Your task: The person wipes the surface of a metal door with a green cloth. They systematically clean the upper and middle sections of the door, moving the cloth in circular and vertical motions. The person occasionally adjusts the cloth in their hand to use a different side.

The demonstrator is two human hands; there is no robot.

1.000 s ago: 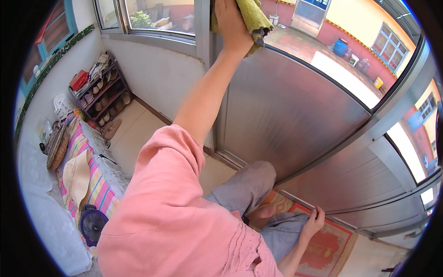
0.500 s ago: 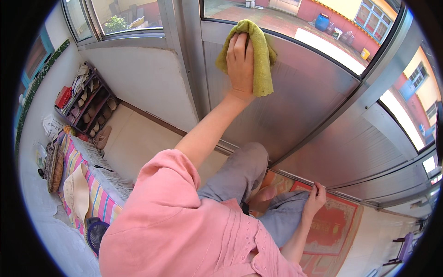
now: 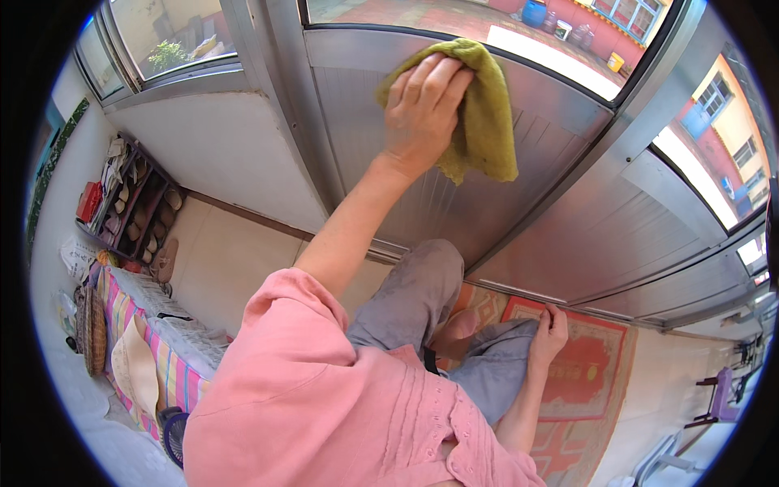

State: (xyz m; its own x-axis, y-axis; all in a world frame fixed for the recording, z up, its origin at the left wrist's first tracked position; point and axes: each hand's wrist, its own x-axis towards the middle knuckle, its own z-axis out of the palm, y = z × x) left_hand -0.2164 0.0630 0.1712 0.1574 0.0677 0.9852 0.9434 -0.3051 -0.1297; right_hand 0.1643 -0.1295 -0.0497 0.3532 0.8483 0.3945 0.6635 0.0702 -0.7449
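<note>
Against the upper part of a silvery metal door panel (image 3: 487, 235), my left hand (image 3: 426, 101) presses a folded olive-green cloth (image 3: 487, 134). The fingers lie bent over the cloth, and a loose flap hangs down on the hand's right side. The hand is just below the black-edged door window (image 3: 487, 40). My right hand (image 3: 549, 334) rests beside my right knee, low and to the right, with slightly bent fingers, a gap between them, and nothing visible in it.
A shoe rack (image 3: 138, 203) stands by the left wall. Nearby, a striped cloth (image 3: 174, 365) covers a low seat holding a pale hat (image 3: 135, 365). Under my legs lies a red patterned rug (image 3: 580, 369). A purple stool (image 3: 718, 398) is at the far right.
My left hand and the cloth have shifted slightly right across the panel, and the flap hangs wider to the right. The view has turned a little; my right hand stays by the knee.
</note>
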